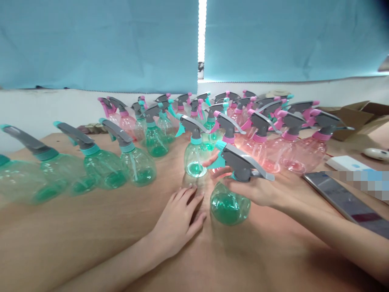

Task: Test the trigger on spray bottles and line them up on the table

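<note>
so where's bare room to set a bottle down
The broadest bare patch of tabletop lies between the left row of green spray bottles and the left forearm. Another lies between that and the right forearm, this side of the green bottle at the right hand. Pink spray bottles crowd the back right, and a smartphone lies at the right edge.

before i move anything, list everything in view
held bottle: one, green, front centre
row bottles: four, green, left
other bottles: many, green and pink, centre to back
carton: one, brown, back right
mouse: one, white, far right
phone: one, dark, right
white box: one, white and blue, beyond phone
small items: count unclear, greyish, behind row bottles
blinds: two, blue, back
table: one, brown, below
wall: one, white, behind table
left hand: one, bare, fingers on table
right hand: one, bare, fingers at held bottle's neck
</note>
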Motion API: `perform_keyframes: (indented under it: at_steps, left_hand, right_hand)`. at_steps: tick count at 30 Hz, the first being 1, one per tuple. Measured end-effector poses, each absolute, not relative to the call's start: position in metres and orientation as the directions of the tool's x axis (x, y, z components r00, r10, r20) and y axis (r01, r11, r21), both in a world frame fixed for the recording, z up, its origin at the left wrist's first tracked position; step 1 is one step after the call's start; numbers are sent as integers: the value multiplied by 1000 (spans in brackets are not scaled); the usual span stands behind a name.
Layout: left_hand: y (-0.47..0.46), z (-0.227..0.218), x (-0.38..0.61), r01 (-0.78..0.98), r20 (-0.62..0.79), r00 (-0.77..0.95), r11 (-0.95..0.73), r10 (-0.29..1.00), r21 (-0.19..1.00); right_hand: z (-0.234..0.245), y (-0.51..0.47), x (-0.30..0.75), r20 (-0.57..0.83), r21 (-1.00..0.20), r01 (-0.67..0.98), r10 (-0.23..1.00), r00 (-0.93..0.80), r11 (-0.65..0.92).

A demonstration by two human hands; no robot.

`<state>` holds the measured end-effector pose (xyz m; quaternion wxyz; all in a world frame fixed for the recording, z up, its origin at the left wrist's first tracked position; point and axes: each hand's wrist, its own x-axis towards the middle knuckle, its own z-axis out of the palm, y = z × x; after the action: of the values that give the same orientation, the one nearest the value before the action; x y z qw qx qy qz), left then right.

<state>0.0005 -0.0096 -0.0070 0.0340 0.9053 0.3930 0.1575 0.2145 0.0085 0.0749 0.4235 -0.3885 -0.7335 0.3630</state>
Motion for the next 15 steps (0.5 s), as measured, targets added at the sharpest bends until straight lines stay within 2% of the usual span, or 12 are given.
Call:
perform_keyframes:
  at_steps: [6,11,15]
  left_hand:
    - [-8,-7,1,700,257,646,-692,719,176]
    - [-9,-5,2,696,267,646,-696,715,180]
    - [-10,-4,3,693,263,643,-693,719,201]
  right_hand:
    - [69,11,210,386,-846,250,863,-325,472]
    - [82,0,209,373,-793,445,909,-186,416]
    - [93,-20,213,406,-675,568,880,-248,472]
